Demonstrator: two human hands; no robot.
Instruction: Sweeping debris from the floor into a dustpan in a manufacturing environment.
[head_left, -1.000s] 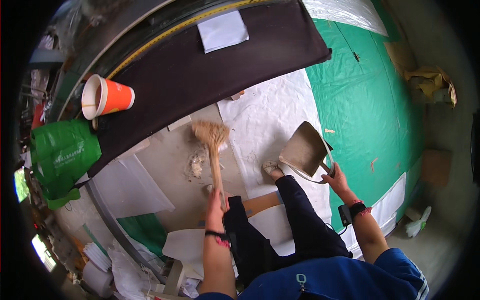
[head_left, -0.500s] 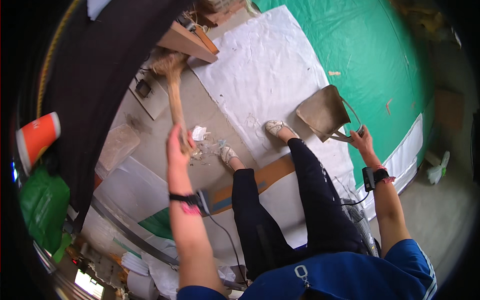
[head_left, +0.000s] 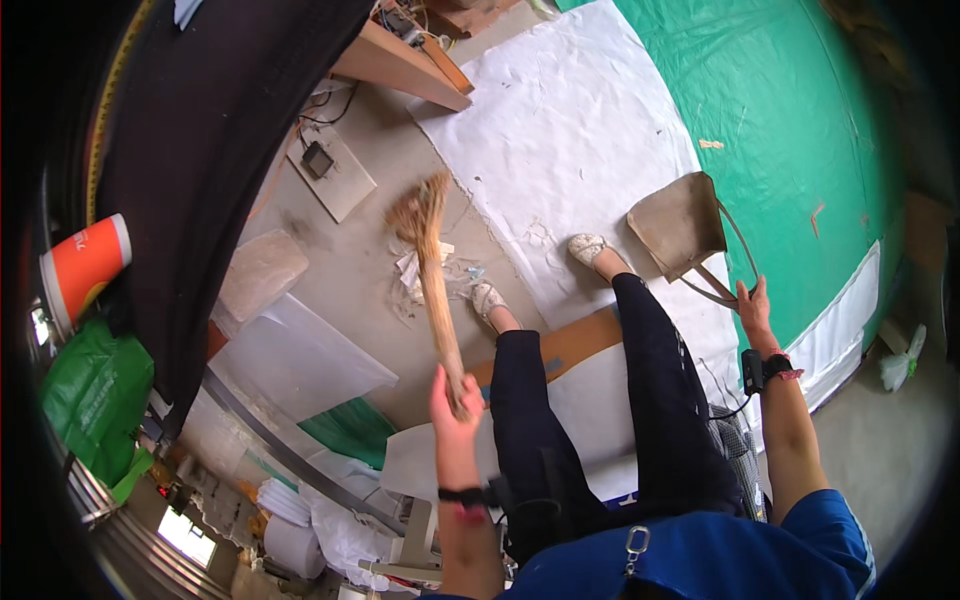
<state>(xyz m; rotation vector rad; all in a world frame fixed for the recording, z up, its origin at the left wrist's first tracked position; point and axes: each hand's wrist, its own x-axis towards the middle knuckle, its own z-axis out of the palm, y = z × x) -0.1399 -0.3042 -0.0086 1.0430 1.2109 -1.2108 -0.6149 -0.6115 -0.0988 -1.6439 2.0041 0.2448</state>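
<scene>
The left fingers [head_left: 440,390] are wrapped round the handle end of a broom [head_left: 433,275], its bristles [head_left: 418,208] pointing away ahead of them; with the grip so near the end, the head could twist under a hard stroke. Well off to their right, the right fingers [head_left: 744,297] hold the looped handle of a dustpan [head_left: 680,225], the pan ahead and left of them; whether it hangs or rests I cannot tell. A slack grip could let it tilt and spill anything inside. Ahead of the left fingers, loose debris [head_left: 408,270] lies about the broom's shaft, near the left shoe [head_left: 487,298]; a wide swing could scatter it or clip the shoe. Farther ahead and right, the white sheet's [head_left: 560,110] frayed edge could snag the bristles.
</scene>
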